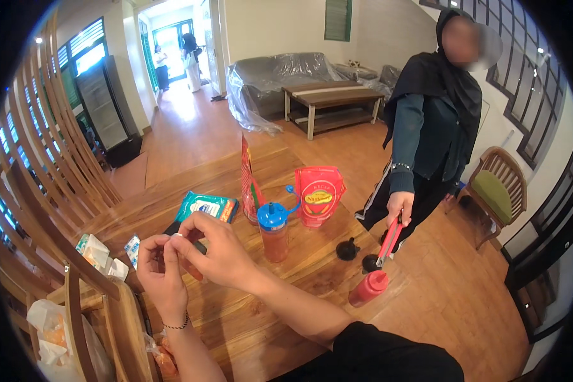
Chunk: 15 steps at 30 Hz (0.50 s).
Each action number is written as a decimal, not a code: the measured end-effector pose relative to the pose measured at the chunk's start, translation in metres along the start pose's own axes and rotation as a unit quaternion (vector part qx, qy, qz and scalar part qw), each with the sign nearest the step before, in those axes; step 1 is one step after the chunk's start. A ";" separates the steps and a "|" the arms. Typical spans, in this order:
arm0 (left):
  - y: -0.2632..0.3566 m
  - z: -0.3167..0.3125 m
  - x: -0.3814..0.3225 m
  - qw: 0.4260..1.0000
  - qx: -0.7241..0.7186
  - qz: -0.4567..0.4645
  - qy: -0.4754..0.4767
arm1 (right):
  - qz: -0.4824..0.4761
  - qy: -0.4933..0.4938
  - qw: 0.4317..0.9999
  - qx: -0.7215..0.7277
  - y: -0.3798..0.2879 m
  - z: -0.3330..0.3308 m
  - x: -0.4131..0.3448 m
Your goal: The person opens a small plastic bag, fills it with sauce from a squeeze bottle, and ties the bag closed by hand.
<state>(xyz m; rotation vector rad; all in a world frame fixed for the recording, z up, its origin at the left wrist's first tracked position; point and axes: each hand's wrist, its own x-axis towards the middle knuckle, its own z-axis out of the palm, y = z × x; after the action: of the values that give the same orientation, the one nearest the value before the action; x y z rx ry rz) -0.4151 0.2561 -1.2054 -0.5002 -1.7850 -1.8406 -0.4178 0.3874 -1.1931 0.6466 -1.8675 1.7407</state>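
My left hand [164, 272] and my right hand [215, 248] meet above the wooden table's left part, pinching a small whitish piece [177, 235] between their fingertips; what it is cannot be made out. Partly hidden below them is a container with orange-red contents [192, 270]. To the right of my hands stands a clear bottle with a blue lid [273, 238], holding reddish liquid. Behind it are an upright red pouch [251, 191] and a second red pouch [318, 198]. A teal packet [207, 205] lies beyond my hands. A red squeeze bottle [368, 289] stands near the right edge.
Across the table's right corner, a person [425, 119] holds a red-handled tool [390, 241] above the squeeze bottle. Two black funnel-like pieces [347, 249] lie nearby. Tissue packs [95, 253] are at the left, beside a wooden chair [124, 329] and a plastic bag [59, 329].
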 end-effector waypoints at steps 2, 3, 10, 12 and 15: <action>0.003 0.004 0.001 1.000 0.006 -0.003 -0.002 | -0.006 0.006 1.000 -0.003 -0.001 -0.003 0.002; 0.004 0.007 0.002 1.000 0.008 -0.003 0.000 | -0.015 0.007 1.000 -0.008 -0.002 -0.006 0.002; 0.005 0.001 0.005 0.999 0.043 0.001 -0.009 | -0.031 0.019 0.999 0.009 -0.002 -0.003 0.005; 0.004 0.000 0.005 0.998 0.054 0.000 -0.016 | -0.028 0.021 0.999 0.010 -0.002 -0.005 0.004; 0.004 0.001 0.003 0.998 0.059 -0.001 -0.016 | -0.033 0.020 0.999 0.003 -0.002 -0.006 0.003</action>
<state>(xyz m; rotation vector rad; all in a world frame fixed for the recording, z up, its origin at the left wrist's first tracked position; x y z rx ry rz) -0.4156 0.2568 -1.2005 -0.4857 -1.9027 -1.7245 -0.4183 0.3935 -1.1888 0.6638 -1.7957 1.7049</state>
